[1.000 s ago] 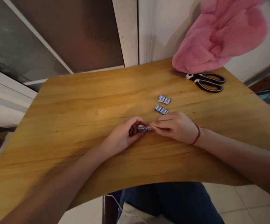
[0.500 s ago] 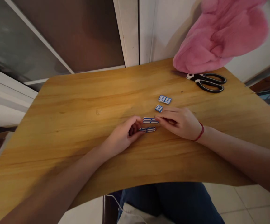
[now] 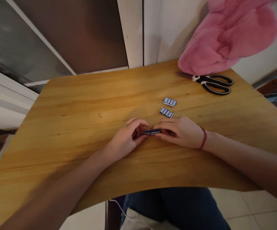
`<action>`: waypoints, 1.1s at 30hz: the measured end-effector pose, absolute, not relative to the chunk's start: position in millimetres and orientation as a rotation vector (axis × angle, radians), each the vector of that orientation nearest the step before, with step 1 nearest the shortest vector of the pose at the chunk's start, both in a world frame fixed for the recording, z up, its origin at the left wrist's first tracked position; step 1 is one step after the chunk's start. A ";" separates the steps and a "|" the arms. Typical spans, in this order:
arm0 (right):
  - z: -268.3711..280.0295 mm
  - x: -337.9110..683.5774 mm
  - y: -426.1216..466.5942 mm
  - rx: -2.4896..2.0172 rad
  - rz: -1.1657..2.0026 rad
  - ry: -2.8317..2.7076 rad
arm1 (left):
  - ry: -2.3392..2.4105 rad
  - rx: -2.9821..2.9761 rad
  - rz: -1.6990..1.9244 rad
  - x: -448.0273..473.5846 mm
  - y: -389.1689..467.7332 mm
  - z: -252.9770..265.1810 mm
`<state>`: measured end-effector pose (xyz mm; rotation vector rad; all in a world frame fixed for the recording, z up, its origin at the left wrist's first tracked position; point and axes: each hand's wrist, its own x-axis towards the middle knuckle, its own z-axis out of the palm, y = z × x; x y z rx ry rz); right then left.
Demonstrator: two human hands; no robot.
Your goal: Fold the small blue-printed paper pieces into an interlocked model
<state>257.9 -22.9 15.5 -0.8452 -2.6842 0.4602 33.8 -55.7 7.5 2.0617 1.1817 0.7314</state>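
Between my hands is a small stack of blue-bordered white labels (image 3: 151,132), seen nearly edge-on just above or on the table. My left hand (image 3: 128,137) pinches its left end between thumb and fingers. At its right end, the curled fingers and thumb of my right hand (image 3: 182,131) close on it; a red cord circles that wrist. Beyond my right fingers lie two more small label stacks, a nearer one (image 3: 166,112) and a farther one (image 3: 169,102), both flat on the wood.
Black-handled scissors (image 3: 215,83) lie at the back right of the wooden table (image 3: 85,105). Their blades reach beside a pink plush item (image 3: 226,41) against the wall. A glass-paned door frame (image 3: 135,35) stands behind the table's far edge.
My right hand has moved toward me and slightly left, to the stack at my left hand. The separate label stack between the hands no longer shows apart. More of the nearer flat stack is uncovered.
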 end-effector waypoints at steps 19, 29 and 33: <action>11.1 249.8 -27.6 -0.954 0.561 -2.629 | 1.176 2.104 0.617 32.1 -56.1 15.3; 10.3 248.0 -29.6 -0.956 0.563 -2.580 | 1.187 2.003 0.559 31.7 -56.3 16.4; 10.8 246.7 -32.1 -0.996 0.715 -2.471 | 1.232 1.879 0.570 34.1 -59.5 17.5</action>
